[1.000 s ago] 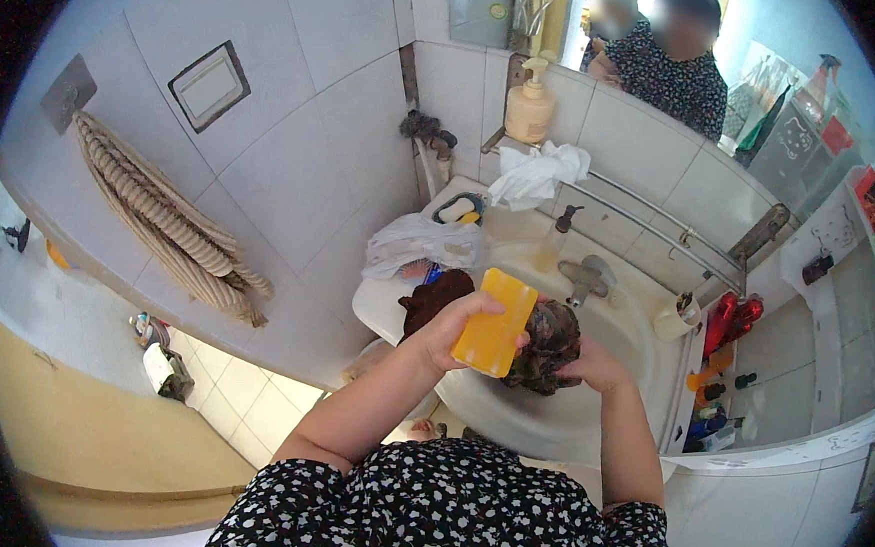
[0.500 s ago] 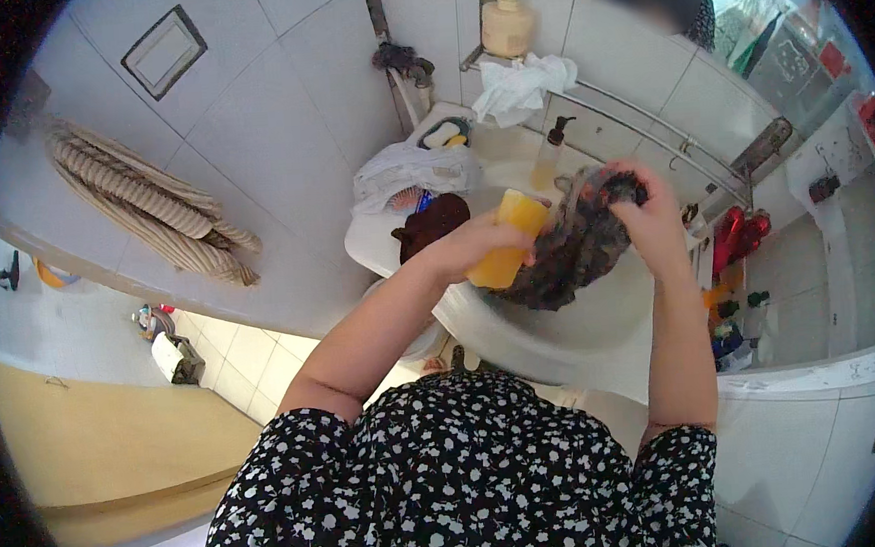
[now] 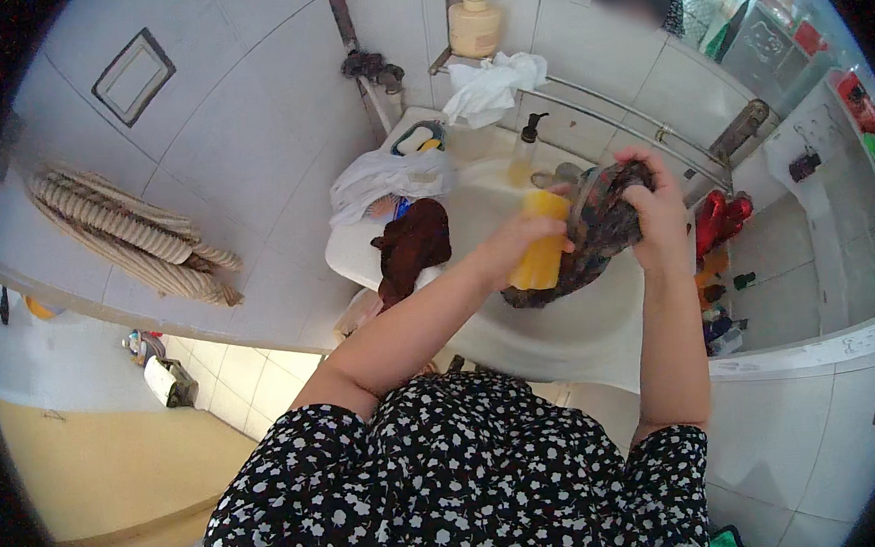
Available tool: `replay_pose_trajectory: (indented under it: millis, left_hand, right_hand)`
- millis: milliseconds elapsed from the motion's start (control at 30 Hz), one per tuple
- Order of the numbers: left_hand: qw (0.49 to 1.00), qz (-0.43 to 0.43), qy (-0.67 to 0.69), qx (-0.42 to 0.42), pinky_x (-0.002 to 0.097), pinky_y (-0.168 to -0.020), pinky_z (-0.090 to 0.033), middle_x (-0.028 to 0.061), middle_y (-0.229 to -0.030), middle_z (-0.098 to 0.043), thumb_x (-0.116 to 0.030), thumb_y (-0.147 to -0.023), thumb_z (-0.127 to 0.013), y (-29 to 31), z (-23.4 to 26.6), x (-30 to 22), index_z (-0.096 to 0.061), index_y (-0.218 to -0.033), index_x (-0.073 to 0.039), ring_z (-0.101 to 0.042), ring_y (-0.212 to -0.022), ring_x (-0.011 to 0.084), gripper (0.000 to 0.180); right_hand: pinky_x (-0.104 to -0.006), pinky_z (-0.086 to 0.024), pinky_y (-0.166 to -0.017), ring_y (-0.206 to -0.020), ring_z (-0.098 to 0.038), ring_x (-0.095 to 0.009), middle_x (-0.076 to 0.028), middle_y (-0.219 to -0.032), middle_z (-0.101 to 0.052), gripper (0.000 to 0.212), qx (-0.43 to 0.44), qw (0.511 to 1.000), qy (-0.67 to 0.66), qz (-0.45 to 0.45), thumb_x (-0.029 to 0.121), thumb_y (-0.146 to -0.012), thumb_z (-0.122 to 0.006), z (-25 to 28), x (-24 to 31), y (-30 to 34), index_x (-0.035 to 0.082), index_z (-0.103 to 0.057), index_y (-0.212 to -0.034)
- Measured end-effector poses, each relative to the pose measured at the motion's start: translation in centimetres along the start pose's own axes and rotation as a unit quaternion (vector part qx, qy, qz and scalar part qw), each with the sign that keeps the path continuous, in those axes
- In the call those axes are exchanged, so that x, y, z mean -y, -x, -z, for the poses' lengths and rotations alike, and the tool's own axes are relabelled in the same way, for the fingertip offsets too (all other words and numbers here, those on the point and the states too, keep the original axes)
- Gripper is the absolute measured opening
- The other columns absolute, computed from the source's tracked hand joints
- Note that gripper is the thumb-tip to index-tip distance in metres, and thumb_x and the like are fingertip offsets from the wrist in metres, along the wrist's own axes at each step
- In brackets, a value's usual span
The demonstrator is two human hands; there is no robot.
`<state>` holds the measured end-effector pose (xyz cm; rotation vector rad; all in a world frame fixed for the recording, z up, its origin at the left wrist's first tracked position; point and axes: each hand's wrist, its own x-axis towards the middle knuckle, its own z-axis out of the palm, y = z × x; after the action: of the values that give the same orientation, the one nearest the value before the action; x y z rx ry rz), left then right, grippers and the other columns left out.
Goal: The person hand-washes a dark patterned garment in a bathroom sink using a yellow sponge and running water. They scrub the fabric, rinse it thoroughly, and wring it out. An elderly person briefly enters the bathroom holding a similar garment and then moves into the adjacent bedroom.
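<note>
Fingers of the left hand point(image 3: 518, 246) wrap a yellow bar point(image 3: 538, 270) in the head view, its upper end leaning slightly to the right above the sink basin point(image 3: 602, 336). The right hand point(image 3: 662, 215) pinches the upper end of a dark patterned cloth point(image 3: 600, 225) between thumb and fingers, bunching it there, while the rest slants down to the left behind the bar. Whether bar and cloth touch cannot be told. Behind the cloth, the metal faucet point(image 3: 560, 175) is partly hidden, and a clear bottle with a black pump point(image 3: 523, 155) stands just beside it. To the left, a dark brown cloth point(image 3: 418, 243) drapes over the sink's edge, near a white plastic bag point(image 3: 392, 181). A white cloth point(image 3: 494, 87) hangs at the left end of the metal rail point(image 3: 613, 115), below a cream pump bottle point(image 3: 475, 28). On the left wall hangs a beige towel point(image 3: 135, 237).
</note>
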<state>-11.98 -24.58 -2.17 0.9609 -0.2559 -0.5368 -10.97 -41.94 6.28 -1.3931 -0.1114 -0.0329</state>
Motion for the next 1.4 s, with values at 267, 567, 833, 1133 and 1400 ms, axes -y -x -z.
replay_pose_trajectory:
  millis: [267,567,833,1133,1400]
  left_hand:
    - [0.984,-0.057,-0.164,0.05,0.034,-0.083,-0.044,0.0108,-0.111,-0.048,-0.014,-0.07,-0.062,2.4,3.0,4.5,-0.038,-0.126,-0.014,-0.055,-0.093,0.0204,0.06]
    - [0.951,0.119,-0.281,-0.046,0.0337,-0.08,-0.047,0.0107,-0.104,-0.051,-0.015,-0.068,-0.062,-0.7,0.9,6.9,-0.043,-0.122,-0.009,-0.056,-0.093,0.0235,0.058]
    - [0.994,0.092,-0.019,0.053,0.0308,-0.07,-0.048,0.0098,-0.093,-0.056,-0.02,-0.06,-0.056,2.8,3.0,-0.9,-0.042,-0.126,-0.009,-0.057,-0.081,0.0182,0.069]
    - [0.979,0.078,0.088,0.164,0.0303,-0.075,-0.048,0.0094,-0.093,-0.056,-0.021,-0.058,-0.058,0.5,-2.3,-3.9,-0.045,-0.123,-0.002,-0.058,-0.082,0.0179,0.069]
    - [0.919,-0.111,-0.361,-0.115,0.0333,-0.087,-0.04,0.0166,-0.109,-0.051,-0.03,-0.081,-0.059,-0.2,-0.2,-3.4,-0.036,-0.128,-0.003,-0.052,-0.099,0.0254,0.059]
  right_hand:
    - [-0.0285,-0.049,-0.066,-0.077,-0.058,-0.018,-0.008,-0.087,-0.057,0.035,-0.079,0.994,-0.079,0.017,-0.01,-0.07,-0.047,0.5,1.3,-0.3,0.005,-0.054,-0.1]
    - [-0.0315,-0.05,-0.071,-0.084,-0.058,-0.019,-0.008,-0.096,-0.055,0.037,-0.079,0.993,-0.083,0.003,-0.009,-0.069,-0.047,0.4,-1.3,0.7,0.006,-0.055,-0.101]
    - [-0.0356,-0.045,-0.087,-0.101,-0.053,-0.021,-0.006,-0.109,-0.053,0.039,-0.151,0.972,-0.179,-0.036,-0.001,-0.078,-0.043,5.9,-8.3,3.1,0.01,-0.049,-0.115]
    - [-0.0363,-0.035,-0.098,-0.119,-0.04,-0.022,-0.008,-0.124,-0.044,0.052,0.092,0.987,0.093,0.098,0.008,-0.078,-0.055,-1.1,-15.6,4.5,0.01,-0.038,-0.128]
    - [-0.0389,-0.041,-0.093,-0.108,-0.051,-0.022,-0.006,-0.118,-0.052,0.044,-0.017,0.943,-0.309,-0.123,0.041,-0.092,-0.042,0.1,-10.4,4.4,0.01,-0.043,-0.123]
